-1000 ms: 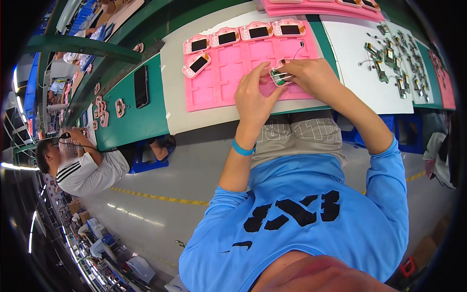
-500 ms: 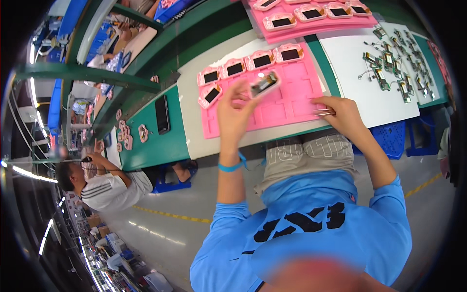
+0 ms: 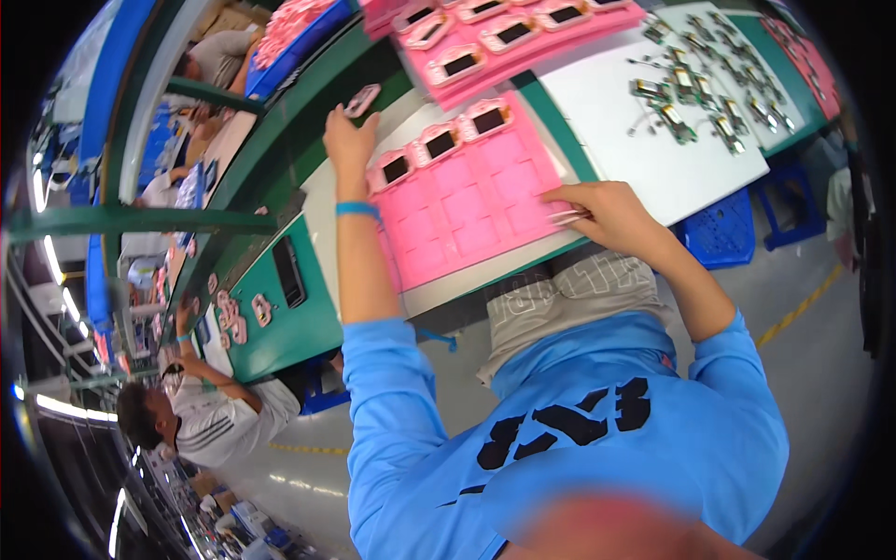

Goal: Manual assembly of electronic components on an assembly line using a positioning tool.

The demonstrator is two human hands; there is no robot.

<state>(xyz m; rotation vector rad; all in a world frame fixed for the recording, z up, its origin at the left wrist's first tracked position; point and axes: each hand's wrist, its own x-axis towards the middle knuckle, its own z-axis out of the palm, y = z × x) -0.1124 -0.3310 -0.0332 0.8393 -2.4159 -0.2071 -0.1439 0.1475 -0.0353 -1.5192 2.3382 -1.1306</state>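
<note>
Head view. From where I stand, the left hand (image 3: 350, 145) is at the upper left of the frame, thumb and fingers spread, with a pink plastic case (image 3: 362, 100) at the fingertips over the dark green frame rail (image 3: 322, 98). The view is poor here: I cannot tell whether the fingers grip the case or only border it.

The right hand (image 3: 611, 215), right of centre, pinches slim metal tweezers (image 3: 567, 217) narrowly. Their tips point left, at the lower right edge of the pink foam tray (image 3: 457, 210); this carriage presumably keeps the tool ready while the left arm extends.

Along the tray's far edge, pink-framed screen units (image 3: 439, 143) sit screen-up, likely so that the moulded recesses separate them and protect the glass. A similar raised tray (image 3: 476, 86) stands at upper centre. At upper right, small circuit boards (image 3: 686, 86) are spread on a white sheet (image 3: 597, 112), probably for easy single pickup.
</note>
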